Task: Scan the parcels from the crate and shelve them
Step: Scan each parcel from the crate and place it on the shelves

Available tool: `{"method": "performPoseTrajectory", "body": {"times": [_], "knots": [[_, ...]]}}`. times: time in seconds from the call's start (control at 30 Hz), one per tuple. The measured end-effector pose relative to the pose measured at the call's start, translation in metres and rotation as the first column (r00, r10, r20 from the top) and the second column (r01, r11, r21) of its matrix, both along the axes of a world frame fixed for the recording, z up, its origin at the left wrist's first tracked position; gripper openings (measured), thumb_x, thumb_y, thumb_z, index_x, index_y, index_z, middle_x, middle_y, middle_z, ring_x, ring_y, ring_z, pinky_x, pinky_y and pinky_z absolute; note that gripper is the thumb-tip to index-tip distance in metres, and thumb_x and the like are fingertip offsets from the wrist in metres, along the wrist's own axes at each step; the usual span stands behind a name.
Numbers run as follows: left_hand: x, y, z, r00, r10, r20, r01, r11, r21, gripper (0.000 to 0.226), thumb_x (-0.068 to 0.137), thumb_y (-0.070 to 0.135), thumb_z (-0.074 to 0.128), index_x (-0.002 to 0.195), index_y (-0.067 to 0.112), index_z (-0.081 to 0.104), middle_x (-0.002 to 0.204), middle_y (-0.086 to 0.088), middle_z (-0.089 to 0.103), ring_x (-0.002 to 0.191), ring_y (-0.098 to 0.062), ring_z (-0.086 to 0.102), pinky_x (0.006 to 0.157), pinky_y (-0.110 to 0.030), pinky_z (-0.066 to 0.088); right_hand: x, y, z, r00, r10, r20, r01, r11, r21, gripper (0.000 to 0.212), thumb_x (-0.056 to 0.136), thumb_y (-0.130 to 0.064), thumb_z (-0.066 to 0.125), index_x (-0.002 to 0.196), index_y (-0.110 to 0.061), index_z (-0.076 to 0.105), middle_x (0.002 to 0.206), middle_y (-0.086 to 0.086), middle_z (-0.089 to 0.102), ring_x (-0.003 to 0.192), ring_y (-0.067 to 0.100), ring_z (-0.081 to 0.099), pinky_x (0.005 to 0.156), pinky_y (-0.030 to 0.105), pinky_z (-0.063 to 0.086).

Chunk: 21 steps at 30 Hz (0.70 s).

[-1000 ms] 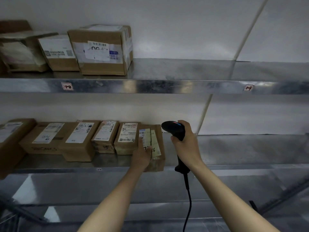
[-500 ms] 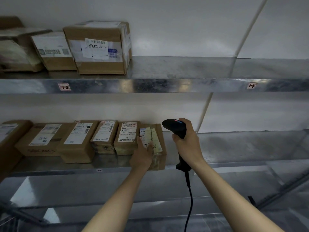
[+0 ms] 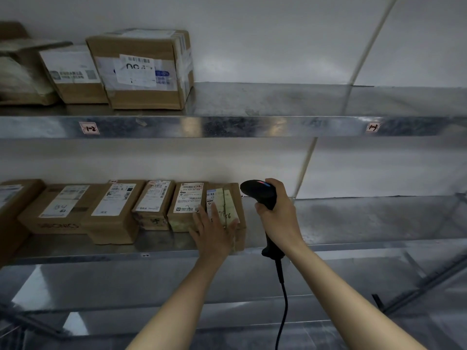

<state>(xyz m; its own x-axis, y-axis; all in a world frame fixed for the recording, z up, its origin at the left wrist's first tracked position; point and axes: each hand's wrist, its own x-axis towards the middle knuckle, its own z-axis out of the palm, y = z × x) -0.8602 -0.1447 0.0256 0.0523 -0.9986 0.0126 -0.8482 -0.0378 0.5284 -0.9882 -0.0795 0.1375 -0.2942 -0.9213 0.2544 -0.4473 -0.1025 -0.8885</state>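
A small brown parcel (image 3: pixel 231 198) with a white and yellowish label lies at the right end of a row on the middle metal shelf (image 3: pixel 366 218). My left hand (image 3: pixel 214 231) rests flat on its near end, fingers spread and straight. My right hand (image 3: pixel 278 215) grips the handle of a black corded barcode scanner (image 3: pixel 255 192), held upright just right of that parcel, with its head pointing left toward the label. The crate is out of view.
Several more labelled brown parcels (image 3: pixel 113 210) fill the shelf to the left of it. On the upper shelf (image 3: pixel 252 126), marked 1-2, stand three boxes (image 3: pixel 144 69) at the left. Both shelves are bare metal to the right. A lower shelf (image 3: pixel 328 332) lies beneath my arms.
My left hand has slid toward the parcel's near end and spread flat on it. The scanner and right hand have barely shifted. The camera has tilted slightly.
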Motion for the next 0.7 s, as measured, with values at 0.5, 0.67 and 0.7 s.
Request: {"method": "performPoseTrajectory", "body": {"times": [0.5, 0.67, 0.7], "knots": [[-0.014, -0.034, 0.001, 0.983, 0.041, 0.180, -0.034, 0.999, -0.038, 0.087, 0.090, 0.070, 0.022, 0.153, 0.016, -0.004, 0.159, -0.017, -0.008, 0.146, -0.034, -0.009, 0.115, -0.059, 0.003, -0.010, -0.021, 0.005, 0.999, 0.028, -0.019, -0.028, 1.000, -0.005, 0.051, 0.088, -0.001, 0.054, 0.132, -0.021, 0.040, 0.107, -0.003, 0.057, 0.090, 0.016, 0.058, 0.068, 0.018, 0.042], [-0.011, -0.032, 0.001, 0.982, 0.017, 0.187, -0.009, 0.999, -0.043, 0.087, 0.090, 0.070, 0.019, 0.153, 0.016, -0.005, 0.159, -0.016, -0.009, 0.147, -0.032, -0.009, 0.115, -0.059, 0.002, -0.012, -0.024, 0.005, 0.999, 0.035, -0.002, -0.035, 0.999, -0.002, 0.051, 0.089, -0.001, 0.055, 0.133, -0.020, 0.040, 0.110, -0.001, 0.057, 0.091, 0.015, 0.057, 0.068, 0.014, 0.043], [-0.009, -0.031, 0.001, 0.984, 0.011, 0.176, -0.002, 0.999, -0.049, 0.087, 0.090, 0.070, 0.019, 0.153, 0.016, -0.005, 0.159, -0.015, -0.009, 0.147, -0.032, -0.009, 0.115, -0.059, 0.001, -0.012, -0.024, 0.006, 0.999, 0.036, -0.001, -0.036, 0.999, -0.001, 0.051, 0.089, -0.001, 0.055, 0.133, -0.020, 0.040, 0.110, -0.002, 0.057, 0.090, 0.015, 0.057, 0.067, 0.012, 0.043]]}}
